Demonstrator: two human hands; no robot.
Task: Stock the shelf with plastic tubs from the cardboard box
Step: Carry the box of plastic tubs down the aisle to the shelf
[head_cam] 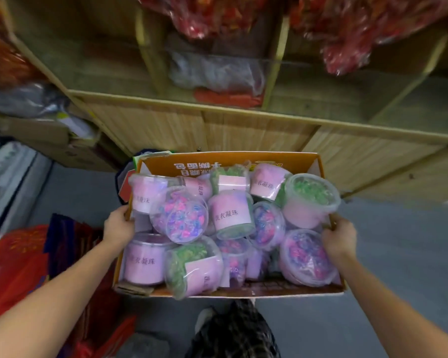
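Note:
An open orange cardboard box (282, 158) is held in front of me above the floor. It is heaped with several clear plastic tubs (233, 215) with pink labels, filled with pink, purple or green beads. My left hand (118, 226) grips the box's left wall and my right hand (340, 235) grips its right wall. Beyond the box stands a wooden shelf (243, 112) with open compartments.
Red wrapped goods (347, 34) hang over the shelf's upper part, and a plastic-wrapped bundle (215, 73) lies in the middle compartment. Red bags (18, 259) and cardboard boxes (62, 143) crowd the left. My leg and shoe (233, 329) are below the box on grey floor.

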